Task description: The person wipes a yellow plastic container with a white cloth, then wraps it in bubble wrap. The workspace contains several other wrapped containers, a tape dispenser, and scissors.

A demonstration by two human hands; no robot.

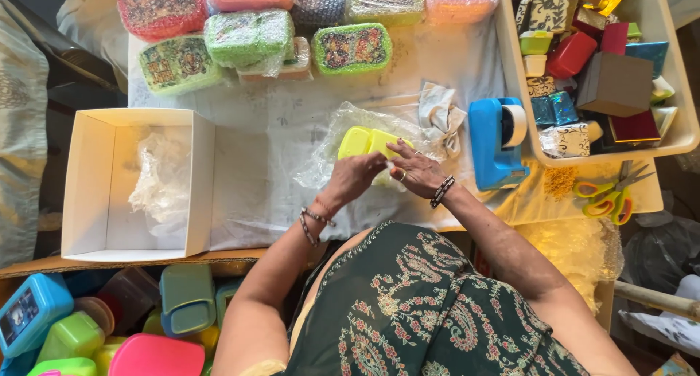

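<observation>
A small yellow-green plastic box lies on a sheet of clear bubble wrap on the white-covered table. My left hand rests against the box's near side, fingers curled on the wrap. My right hand, wearing a ring and a beaded bracelet, touches the box's near right corner with its fingertips. Both hands meet at the box.
An open white cardboard box with crumpled plastic stands at left. Several bubble-wrapped packets line the far edge. A blue tape dispenser, scissors and a tray of small boxes are at right. Coloured plastic containers sit near left.
</observation>
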